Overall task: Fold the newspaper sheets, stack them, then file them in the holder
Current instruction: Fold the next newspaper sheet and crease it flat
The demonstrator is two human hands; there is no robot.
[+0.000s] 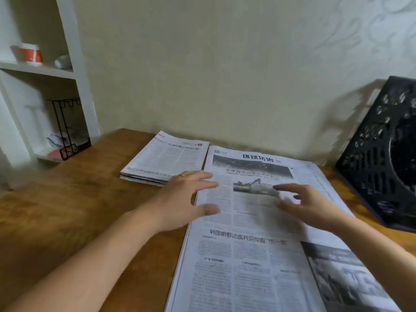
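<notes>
Both hands are out over the big open newspaper sheet (258, 255), fingers spread and loose, gripping nothing. The left hand (184, 199), a ring on one finger, sits at the sheet's left edge with its fingers reaching onto the paper; whether it presses down or just hovers I cannot tell through the blur. The right hand (306, 203) is over the upper middle of the page, fingers fanned. The sheet lies flat on the wooden counter (67, 210). Just beside its far left corner sits a stack of folded newspapers (164, 158). At the counter's right end a black perforated holder (382, 154) leans towards the wall. A white shelf unit (45, 86) stands at the left.
</notes>
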